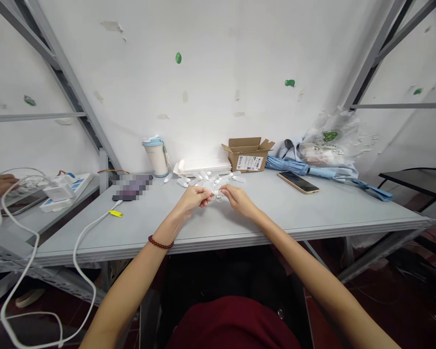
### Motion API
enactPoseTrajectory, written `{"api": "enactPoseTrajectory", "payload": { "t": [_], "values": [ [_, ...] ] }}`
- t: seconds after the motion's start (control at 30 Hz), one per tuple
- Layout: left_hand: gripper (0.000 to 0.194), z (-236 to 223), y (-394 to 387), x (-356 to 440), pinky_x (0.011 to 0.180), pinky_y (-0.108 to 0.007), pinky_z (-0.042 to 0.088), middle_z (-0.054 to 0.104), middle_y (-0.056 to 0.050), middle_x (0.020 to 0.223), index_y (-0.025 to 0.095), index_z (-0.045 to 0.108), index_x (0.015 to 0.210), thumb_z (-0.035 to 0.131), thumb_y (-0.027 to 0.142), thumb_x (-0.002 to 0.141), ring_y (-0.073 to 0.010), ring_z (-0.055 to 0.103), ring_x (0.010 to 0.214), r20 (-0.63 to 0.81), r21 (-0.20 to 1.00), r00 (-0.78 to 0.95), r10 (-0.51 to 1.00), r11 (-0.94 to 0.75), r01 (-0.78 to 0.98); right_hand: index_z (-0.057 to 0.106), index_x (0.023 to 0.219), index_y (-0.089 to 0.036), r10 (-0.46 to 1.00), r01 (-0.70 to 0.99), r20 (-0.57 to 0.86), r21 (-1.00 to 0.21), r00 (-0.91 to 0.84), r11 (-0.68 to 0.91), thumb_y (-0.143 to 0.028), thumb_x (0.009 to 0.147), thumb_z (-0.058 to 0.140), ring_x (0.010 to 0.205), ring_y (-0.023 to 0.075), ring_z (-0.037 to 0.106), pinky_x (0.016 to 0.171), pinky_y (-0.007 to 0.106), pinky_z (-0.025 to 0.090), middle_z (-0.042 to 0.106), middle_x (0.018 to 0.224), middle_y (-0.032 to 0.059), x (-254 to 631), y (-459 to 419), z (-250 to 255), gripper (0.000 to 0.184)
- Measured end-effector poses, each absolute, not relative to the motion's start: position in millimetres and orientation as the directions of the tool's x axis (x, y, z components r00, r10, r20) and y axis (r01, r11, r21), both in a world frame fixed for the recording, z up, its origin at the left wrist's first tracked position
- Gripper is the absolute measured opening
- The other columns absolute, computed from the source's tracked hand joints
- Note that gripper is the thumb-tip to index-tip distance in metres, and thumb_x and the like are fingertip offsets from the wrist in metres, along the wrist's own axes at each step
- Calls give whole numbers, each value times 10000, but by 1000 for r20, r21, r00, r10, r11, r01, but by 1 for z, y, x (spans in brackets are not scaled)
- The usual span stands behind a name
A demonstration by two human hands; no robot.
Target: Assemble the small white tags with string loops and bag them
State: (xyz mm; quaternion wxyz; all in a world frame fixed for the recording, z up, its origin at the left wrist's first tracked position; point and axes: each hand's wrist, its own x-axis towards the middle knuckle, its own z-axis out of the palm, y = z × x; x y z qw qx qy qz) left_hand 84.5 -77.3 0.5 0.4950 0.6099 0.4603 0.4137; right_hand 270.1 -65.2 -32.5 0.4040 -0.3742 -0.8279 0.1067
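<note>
Over the grey table (pixel 261 213), my left hand (pixel 195 198) and my right hand (pixel 239 199) meet with fingertips pinched. Between them is a small white piece (pixel 217 193), too small to name, gripped from both sides. A thin loop hangs just below it. Right behind my fingers lies a loose pile of small white and clear pieces (pixel 208 180), several with slim tube-like ends. A dark red bead bracelet (pixel 161 242) circles my left wrist.
Behind the pile are a stack of white sheets (pixel 203 167) and an open cardboard box (pixel 247 155). A tumbler (pixel 157 157), a phone (pixel 298 182), a blue umbrella (pixel 287 165) and a plastic bag (pixel 329 143) stand around. At left are a white cable (pixel 80 237), a power strip (pixel 67 194) and another person's hand (pixel 2 186).
</note>
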Motion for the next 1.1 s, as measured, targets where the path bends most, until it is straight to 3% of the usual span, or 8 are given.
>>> {"api": "enactPoseTrajectory", "payload": {
  "t": [0.47,0.77,0.93,1.1],
  "values": [
    [240,-1,-77,83,514,-228,360,595,-18,616,120,621,628,690,343,684,-71,466,481,6,983,248,969,-52,178,587,933,-157,720,530,563,-496,-406,688,-305,945,366,849,190,578,778,303,419,663,939,113,271,-65,-32,266],
    [221,0,-79,86,470,-212,358,609,-26,645,120,639,694,687,335,706,-84,499,502,-5,974,285,958,-61,220,556,979,-165,794,579,578,-587,-191,567,-317,903,429,831,194,581,761,312,418,652,938,97,274,-63,-31,212],
    [251,1,-79,84,425,-204,317,589,-38,631,114,654,693,705,360,698,-82,483,495,-125,975,391,912,39,221,540,1016,-175,759,585,615,-542,-213,604,-285,942,305,920,214,571,817,348,418,640,1021,117,276,-63,-33,270],
    [195,4,-77,82,386,-198,267,534,-8,535,136,590,603,660,297,687,-67,430,425,-162,983,409,898,112,142,529,1056,-178,767,674,597,-468,-235,571,-255,935,308,945,226,557,791,346,420,609,1081,131,281,-60,-36,263]
  ]
}}
